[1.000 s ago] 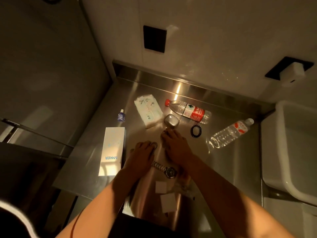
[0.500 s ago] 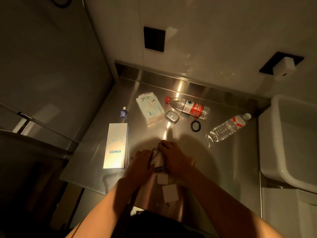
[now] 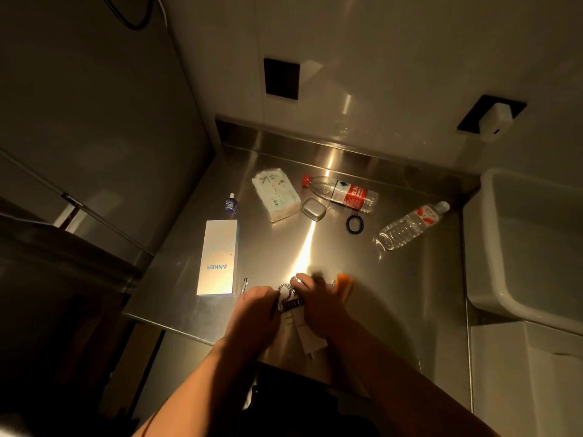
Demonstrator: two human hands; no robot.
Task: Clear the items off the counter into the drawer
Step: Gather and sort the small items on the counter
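Both hands meet at the near edge of the steel counter [image 3: 394, 279], gathering small things. The left hand [image 3: 255, 305] has its fingers curled round one end of a metal watch [image 3: 288, 302], and the right hand [image 3: 318, 302] curls over the other end, with a beaded bracelet [image 3: 285, 287] looped between the knuckles; which hand pinches the bracelet cannot be told. The step looks like lifting these pieces together, so it would go best with a firm hold on the watch band, keeping the loose bracelet from slipping back onto the steel.

White cards [image 3: 307, 337] lie just under the wrists, touching the watch. The drawer itself is not clearly visible; a dark opening below the near edge may be it. Farther off wait the Anker box [image 3: 217, 258] on the left, a tissue pack [image 3: 276, 195], a red-labelled bottle [image 3: 344, 192] and a clear bottle [image 3: 410, 225] to the right.
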